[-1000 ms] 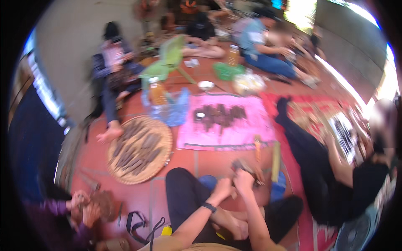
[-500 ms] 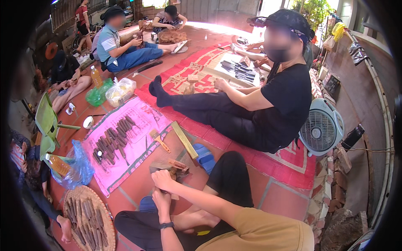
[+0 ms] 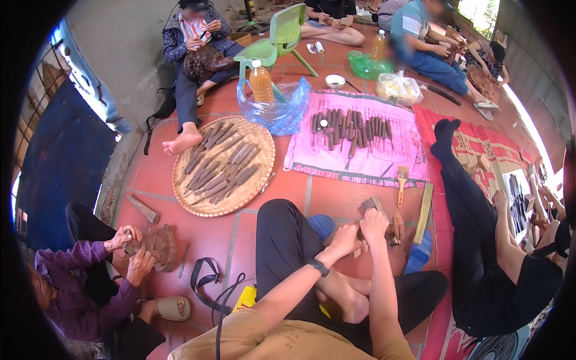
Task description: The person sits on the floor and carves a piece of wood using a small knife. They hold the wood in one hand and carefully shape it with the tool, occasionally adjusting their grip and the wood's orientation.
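Both of my hands are together low over the floor, between my crossed legs. My left hand, below a dark wrist band, is closed around what looks like a small brown piece of wood, mostly covered by the fingers. Right beside it, my right hand is closed too; what it grips is hidden. Just beyond the knuckles a squared wooden block shows. Reddish wooden pieces lie to the right of my hands. A flat brush with an orange handle rests farther out, beside a long yellowish wooden bar.
Many dark-handled tools lie on a pink cloth ahead. More lie on a round woven tray. A blue bag and green chair stand beyond. A person in purple works carved wood at left; another's legs stretch at right.
My view has swung to the left, so the woven tray and the person in purple now show fully. My hands stay close together at the wood, the right one now beside the left.
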`<state>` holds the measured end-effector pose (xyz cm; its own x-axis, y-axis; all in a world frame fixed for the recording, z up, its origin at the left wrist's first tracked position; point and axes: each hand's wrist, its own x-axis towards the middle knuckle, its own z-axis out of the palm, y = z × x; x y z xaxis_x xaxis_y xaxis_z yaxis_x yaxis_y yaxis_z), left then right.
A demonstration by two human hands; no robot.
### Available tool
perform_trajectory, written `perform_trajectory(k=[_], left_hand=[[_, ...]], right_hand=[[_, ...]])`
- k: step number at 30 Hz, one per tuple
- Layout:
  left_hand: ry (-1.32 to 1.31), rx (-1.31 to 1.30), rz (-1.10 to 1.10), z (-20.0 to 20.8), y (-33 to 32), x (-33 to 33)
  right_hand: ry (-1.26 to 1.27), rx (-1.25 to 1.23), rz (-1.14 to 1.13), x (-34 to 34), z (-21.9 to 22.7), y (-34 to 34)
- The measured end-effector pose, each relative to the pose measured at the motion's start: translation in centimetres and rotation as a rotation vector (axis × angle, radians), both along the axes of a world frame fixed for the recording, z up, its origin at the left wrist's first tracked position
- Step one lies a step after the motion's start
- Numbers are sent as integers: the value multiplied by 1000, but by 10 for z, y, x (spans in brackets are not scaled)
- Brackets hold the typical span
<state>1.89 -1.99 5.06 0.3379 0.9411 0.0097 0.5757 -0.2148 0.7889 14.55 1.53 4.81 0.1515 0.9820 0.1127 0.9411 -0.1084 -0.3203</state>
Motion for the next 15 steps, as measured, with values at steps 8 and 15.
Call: perform_trajectory(k=[8,15], left_hand=[[-19,-108,-21,6,13,-4],[56,-190,-77,6,29,-3]], right_hand=[[224,166,-7,0,14,-51],[309,343,-43,-4,-5,-48]])
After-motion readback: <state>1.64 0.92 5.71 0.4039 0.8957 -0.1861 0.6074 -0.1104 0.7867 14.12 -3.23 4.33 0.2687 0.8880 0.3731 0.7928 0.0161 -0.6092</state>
